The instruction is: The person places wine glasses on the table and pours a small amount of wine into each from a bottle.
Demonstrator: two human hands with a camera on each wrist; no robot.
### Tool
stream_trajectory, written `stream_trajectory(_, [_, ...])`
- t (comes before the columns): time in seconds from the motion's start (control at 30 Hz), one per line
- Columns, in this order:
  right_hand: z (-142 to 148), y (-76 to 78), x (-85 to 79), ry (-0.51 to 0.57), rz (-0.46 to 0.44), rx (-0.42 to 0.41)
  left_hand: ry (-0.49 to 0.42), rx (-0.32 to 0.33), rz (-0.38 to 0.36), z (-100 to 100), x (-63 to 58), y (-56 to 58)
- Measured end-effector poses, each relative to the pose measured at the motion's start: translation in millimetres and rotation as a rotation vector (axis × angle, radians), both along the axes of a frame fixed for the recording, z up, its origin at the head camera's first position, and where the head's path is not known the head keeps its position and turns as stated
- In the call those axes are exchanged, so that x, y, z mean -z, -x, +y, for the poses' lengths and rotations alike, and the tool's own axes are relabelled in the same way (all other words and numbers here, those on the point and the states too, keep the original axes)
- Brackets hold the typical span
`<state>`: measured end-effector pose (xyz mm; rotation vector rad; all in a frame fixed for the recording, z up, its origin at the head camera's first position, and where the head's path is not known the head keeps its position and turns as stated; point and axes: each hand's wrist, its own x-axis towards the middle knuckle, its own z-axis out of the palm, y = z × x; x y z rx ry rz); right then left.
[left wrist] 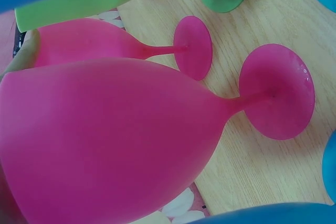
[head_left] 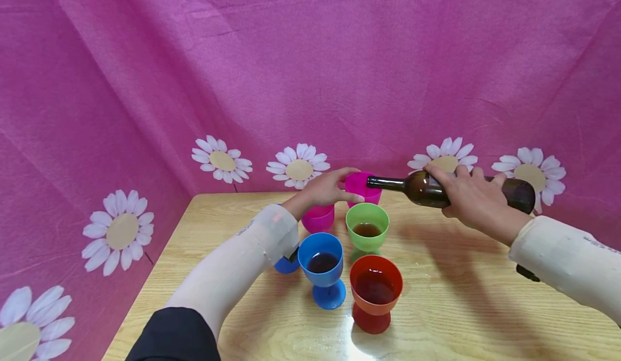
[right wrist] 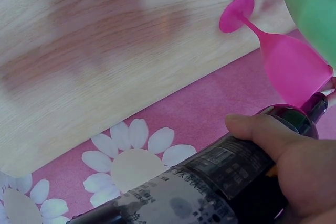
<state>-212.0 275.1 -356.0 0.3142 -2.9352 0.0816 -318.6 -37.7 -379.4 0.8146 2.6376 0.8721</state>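
Bottle neck (head_left: 392, 184) at rearmost goblet (head_left: 356, 185)

Pink daisied cloth (head_left: 339, 70) hangs; the table (head_left: 436, 318) shows woodgrain.

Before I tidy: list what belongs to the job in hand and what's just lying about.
Part of the job:
bottle, in the right hand
far pink goblet, held by the left hand
likely, holding dark liquid: green goblet, front blue goblet, red goblet

Just about, it seems:
nearer pink goblet
partly hidden blue goblet
flowered cloth
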Motion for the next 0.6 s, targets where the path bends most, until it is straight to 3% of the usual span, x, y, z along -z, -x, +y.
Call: stream_trajectory(0.6, [-0.3, -0.4, 0.0, 0.005, 0.004, 0.002, 0.022, -0.005, 0.016, 1.1, 1.4, 1.1])
